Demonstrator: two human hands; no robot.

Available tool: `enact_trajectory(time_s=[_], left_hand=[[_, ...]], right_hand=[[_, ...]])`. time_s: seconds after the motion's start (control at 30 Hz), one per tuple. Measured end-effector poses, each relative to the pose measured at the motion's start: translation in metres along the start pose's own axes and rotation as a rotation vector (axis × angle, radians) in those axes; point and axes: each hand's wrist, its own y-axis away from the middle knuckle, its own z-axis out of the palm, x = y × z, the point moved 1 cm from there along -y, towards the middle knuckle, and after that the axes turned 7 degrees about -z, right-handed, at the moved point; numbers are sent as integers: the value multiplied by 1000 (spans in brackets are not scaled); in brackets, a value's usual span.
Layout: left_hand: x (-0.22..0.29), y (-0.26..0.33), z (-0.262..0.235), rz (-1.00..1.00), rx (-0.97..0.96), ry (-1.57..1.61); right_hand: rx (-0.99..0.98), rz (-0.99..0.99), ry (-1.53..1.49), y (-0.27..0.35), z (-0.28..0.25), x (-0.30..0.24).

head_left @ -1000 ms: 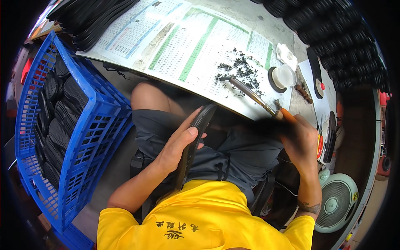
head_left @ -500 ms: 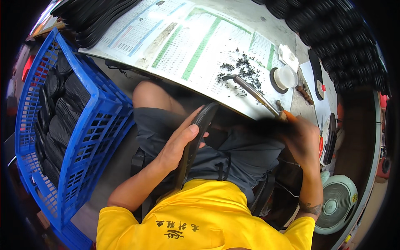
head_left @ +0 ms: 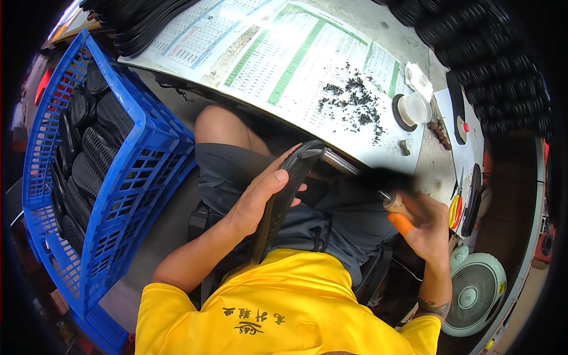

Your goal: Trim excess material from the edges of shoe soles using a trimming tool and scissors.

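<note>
Compared with the earlier frames, the slim metal tool with a pale wooden handle (head_left: pixel 342 161) has left the loose black crumbs (head_left: pixel 358 100) on the grey table (head_left: pixel 355 13). Its shaft now runs to the far end of the long black shoe sole (head_left: pixel 290 183); the tip is hidden, so contact cannot be confirmed. The sole also shows more of its far rim than before.

The sole stands tilted above the lap, just off the near edge of the table. The left hand (head_left: pixel 260 195) grasps it, thumb on one side and fingers round the other. The right hand (head_left: pixel 429 228), wearing one orange finger cover (head_left: pixel 401 223), has its fingers closed on the wooden handle, partly blurred.

Count: one sole and one tool in hand. On the table: two printed sheets, one green-and-white (head_left: pixel 307 59), one blue-and-white (head_left: pixel 198 35); one translucent round tub (head_left: pixel 413 108); one small dark lump (head_left: pixel 404 148). At the right: one pair of scissors with red and yellow handles (head_left: pixel 455 212), beside one further black sole (head_left: pixel 471 201). At the near right: one pale green round fan (head_left: pixel 471 296). At the left: one blue plastic crate (head_left: pixel 139 127) of black soles (head_left: pixel 92 160), overlapping and too many to count.
</note>
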Motion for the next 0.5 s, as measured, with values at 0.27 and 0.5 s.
enact_trajectory(time_s=[0.27, 0.5], left_hand=[[1, 1, 1, -4, -2, -15], [4, 1, 2, -2, -17, -23]], right_hand=[[-11, 1, -10, 0, 2, 2], [-21, 13, 12, -2, 2, -3]])
